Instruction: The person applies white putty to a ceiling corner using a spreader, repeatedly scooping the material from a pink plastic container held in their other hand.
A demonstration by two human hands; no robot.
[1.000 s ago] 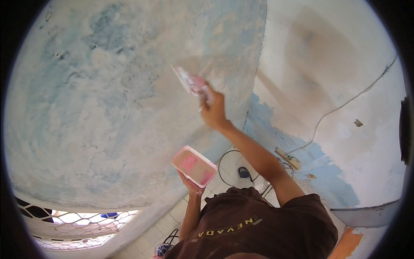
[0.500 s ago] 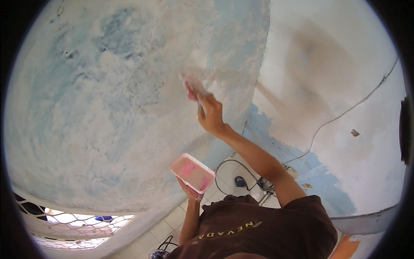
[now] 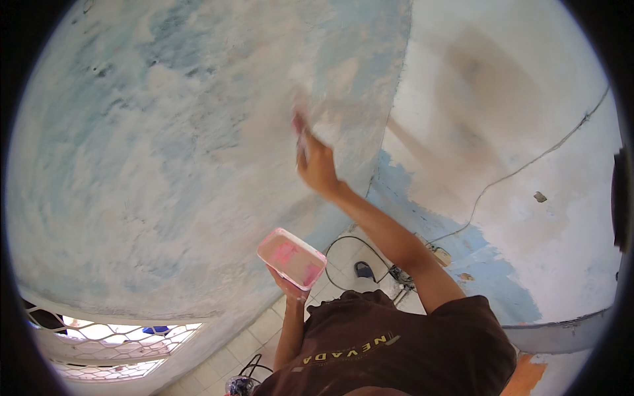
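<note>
My right hand is raised in front of the patchy blue-and-white wall. It grips a pink-stained hand tool whose far end is at the wall surface. Motion smears that end, so I cannot tell whether it is a brush or a putty knife. Lower down, my left hand clasps a white rectangular plastic tub from its near side and underneath. The tub is tilted toward me, its inside coated pale pinkish-beige with brighter pink patches.
A wall corner runs beside my right arm. A thin cable crosses the right wall. Below are floor tiles, a dark sandal, a looped black cord and a window with a metal grille at lower left.
The tool has swung from pointing up-left to nearly upright, its tip shifting right and up. My right hand moved slightly left. The tub stays in my left hand, shifted slightly up and left.
</note>
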